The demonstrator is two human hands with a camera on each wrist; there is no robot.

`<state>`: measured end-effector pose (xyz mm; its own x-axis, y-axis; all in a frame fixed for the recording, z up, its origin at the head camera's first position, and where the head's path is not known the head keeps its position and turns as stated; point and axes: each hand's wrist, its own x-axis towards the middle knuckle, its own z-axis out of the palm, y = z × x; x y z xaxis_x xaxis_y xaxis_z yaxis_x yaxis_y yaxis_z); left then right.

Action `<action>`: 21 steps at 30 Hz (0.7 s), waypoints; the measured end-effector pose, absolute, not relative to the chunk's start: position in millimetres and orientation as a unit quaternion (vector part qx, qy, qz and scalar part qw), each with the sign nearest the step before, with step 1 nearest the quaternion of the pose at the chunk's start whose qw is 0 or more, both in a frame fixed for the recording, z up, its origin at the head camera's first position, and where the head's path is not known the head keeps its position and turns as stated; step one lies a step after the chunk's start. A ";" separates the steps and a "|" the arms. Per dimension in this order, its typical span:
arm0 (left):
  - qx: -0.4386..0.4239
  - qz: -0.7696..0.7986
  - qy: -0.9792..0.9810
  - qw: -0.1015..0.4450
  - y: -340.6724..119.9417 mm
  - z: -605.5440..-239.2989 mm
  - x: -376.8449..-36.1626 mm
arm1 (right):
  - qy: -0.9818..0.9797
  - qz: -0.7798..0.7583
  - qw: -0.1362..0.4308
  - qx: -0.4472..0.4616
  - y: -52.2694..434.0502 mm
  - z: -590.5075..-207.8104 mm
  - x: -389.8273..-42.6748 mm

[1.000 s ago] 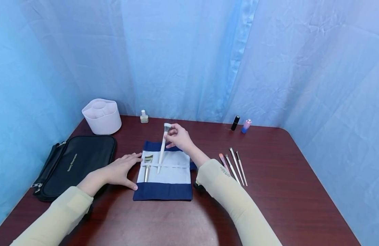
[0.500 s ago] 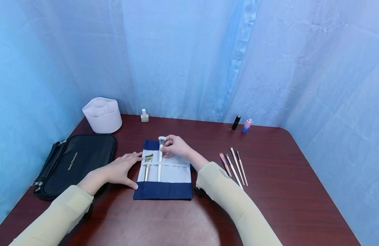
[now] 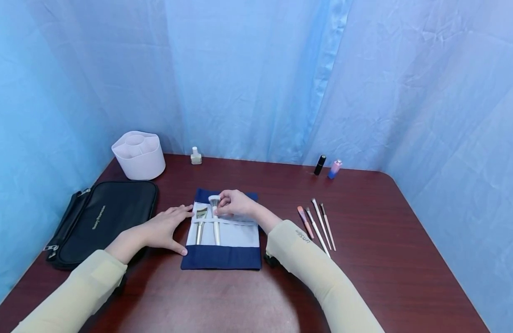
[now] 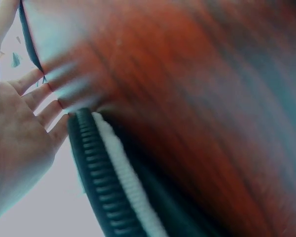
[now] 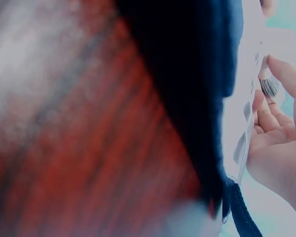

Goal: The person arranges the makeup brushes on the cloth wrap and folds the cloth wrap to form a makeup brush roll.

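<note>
Our right hand [image 3: 235,205] pinches the white brush [image 3: 215,217] at its bristle end, its handle under the strap of the brush roll [image 3: 221,231] at table centre; best to slide it straight while our left hand [image 3: 164,229], fingers flat, steadies the roll's left edge. Four loose brushes [image 3: 316,223] lie to the right, a black pouch [image 3: 99,219] left.

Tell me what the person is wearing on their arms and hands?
Both arms wear long, snug sleeves of pale yellowish-cream cloth, reaching to the wrists. The right sleeve has small dark lettering near the forearm, too small to read. The left sleeve looks plain. The left hand and right hand are bare: no gloves, and no rings that show. A dark strap peeks from under each forearm.
</note>
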<state>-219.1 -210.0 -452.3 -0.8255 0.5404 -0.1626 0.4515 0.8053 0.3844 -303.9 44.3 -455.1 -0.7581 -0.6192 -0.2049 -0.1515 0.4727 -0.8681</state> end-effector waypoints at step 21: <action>0.276 0.170 0.937 0.128 -208.3 -449.7 -216.6 | 0.889 -0.338 0.087 -0.298 135.2 -384.6 -288.2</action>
